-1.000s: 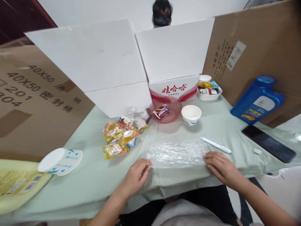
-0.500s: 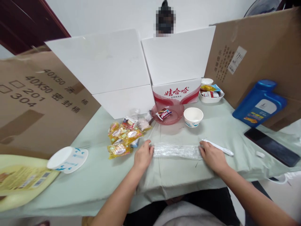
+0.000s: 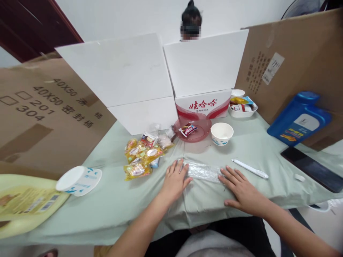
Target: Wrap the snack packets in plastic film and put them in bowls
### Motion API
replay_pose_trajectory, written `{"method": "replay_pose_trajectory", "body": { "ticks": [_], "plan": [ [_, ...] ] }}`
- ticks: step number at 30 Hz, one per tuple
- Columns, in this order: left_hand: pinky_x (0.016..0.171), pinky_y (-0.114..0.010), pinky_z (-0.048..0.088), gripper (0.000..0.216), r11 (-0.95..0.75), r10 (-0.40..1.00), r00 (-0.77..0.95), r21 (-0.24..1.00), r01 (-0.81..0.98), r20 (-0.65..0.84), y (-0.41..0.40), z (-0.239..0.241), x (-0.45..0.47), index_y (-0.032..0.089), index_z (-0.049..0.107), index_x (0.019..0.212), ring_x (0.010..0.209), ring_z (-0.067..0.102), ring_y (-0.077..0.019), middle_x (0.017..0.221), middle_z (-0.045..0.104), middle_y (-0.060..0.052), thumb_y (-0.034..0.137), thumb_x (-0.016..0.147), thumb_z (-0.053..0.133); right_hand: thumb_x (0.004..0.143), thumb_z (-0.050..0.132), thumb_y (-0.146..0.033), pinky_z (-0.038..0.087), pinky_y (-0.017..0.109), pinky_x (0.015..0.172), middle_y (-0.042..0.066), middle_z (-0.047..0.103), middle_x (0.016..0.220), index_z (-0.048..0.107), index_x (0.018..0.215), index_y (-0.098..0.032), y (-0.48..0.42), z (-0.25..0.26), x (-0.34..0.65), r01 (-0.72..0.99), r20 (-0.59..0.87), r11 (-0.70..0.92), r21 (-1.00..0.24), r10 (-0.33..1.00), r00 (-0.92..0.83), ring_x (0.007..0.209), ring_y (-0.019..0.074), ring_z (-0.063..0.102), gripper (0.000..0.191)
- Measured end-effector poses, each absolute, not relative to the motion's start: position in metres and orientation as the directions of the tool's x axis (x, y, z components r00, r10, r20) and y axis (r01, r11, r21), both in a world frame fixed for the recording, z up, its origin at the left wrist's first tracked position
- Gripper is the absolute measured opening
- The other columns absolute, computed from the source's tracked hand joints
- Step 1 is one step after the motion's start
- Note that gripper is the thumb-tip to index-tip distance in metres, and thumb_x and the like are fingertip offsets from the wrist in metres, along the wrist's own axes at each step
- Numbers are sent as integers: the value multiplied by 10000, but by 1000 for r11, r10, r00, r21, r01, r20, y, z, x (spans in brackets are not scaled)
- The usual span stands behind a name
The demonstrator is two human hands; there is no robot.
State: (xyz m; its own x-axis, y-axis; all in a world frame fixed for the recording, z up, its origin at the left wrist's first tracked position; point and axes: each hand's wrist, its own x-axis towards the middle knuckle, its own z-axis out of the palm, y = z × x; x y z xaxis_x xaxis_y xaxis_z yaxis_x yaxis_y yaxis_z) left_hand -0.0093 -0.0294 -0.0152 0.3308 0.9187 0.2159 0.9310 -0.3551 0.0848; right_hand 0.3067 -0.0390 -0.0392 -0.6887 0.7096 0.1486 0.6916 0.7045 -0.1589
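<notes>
Pale green cloth covers the desk (image 3: 107,217), a white wall rises behind, and another person's head (image 3: 190,16) shows above white panels (image 3: 115,67) up at twelve o'clock. Brown cardboard (image 3: 72,142) stands at ten. Dead centre of the dial, here's the action: a strip of clear plastic (image 3: 202,171) lies crinkled on the cloth, its three-o'clock end angled a little nearer the person. Left hand (image 3: 174,178) comes in at nine, palm down, fingers over that end of the strip! Right hand (image 3: 243,191) sits at four, palm down too, fingertips at the opposite end, thumb stuck out wide. Each grip is well open, fingers fanned, laid on the plastic rather than closed around it.

Round the dial: a slim white tool (image 3: 250,169) at three, just beside the right hand, then a small white piece (image 3: 299,177) and a dark phone (image 3: 312,169) farther out. Blue bottle (image 3: 298,119) up at two. At one, an upright paper cup (image 3: 222,134), and well behind it a white tray (image 3: 242,113) of packaged snacks. Twelve has the pink bowl (image 3: 202,134), one wrapped bar (image 3: 188,130) inside. Ten brings a heap of yellow-wrapped snacks (image 3: 138,170), near the left hand. Out at nine, a lying paper cup (image 3: 88,180) sits right beside a pale yellow bottle (image 3: 29,203).
</notes>
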Motion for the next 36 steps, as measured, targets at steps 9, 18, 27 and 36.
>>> {"method": "replay_pose_trajectory", "body": {
  "ticks": [9,18,27,36],
  "plan": [
    [1011,-519,373,433,-541,839,531,267,797,117,-77,-12,45,216,510,1303,1214,444,-314,1316,528,-118,374,901,547,848,457,-93,458,393,891,63,662,1153,631,1126,-257,-89,-15,313,606,177,738,-296,666,-725,1011,224,583,366],
    [1097,-525,274,349,-675,689,720,436,595,83,-80,-13,33,275,545,1248,1341,367,-283,1348,549,-50,263,900,515,878,404,-112,495,305,800,63,678,934,620,1054,-223,-67,57,298,427,70,637,-642,603,-794,899,180,626,300],
    [1078,-532,322,681,-588,768,617,571,573,173,-78,-26,28,168,213,1452,1301,437,-280,1374,496,-169,182,836,502,868,523,-203,471,258,684,35,715,883,626,1046,-188,46,16,236,582,83,542,-606,770,-632,762,167,650,206],
    [1098,-499,302,552,-571,755,652,567,594,77,-76,-18,29,244,453,1342,1320,393,-267,1321,587,-43,176,804,555,849,606,-250,444,379,839,110,664,991,635,1037,-155,71,-18,223,712,272,579,-396,815,-512,945,250,595,212]
  ]
}}
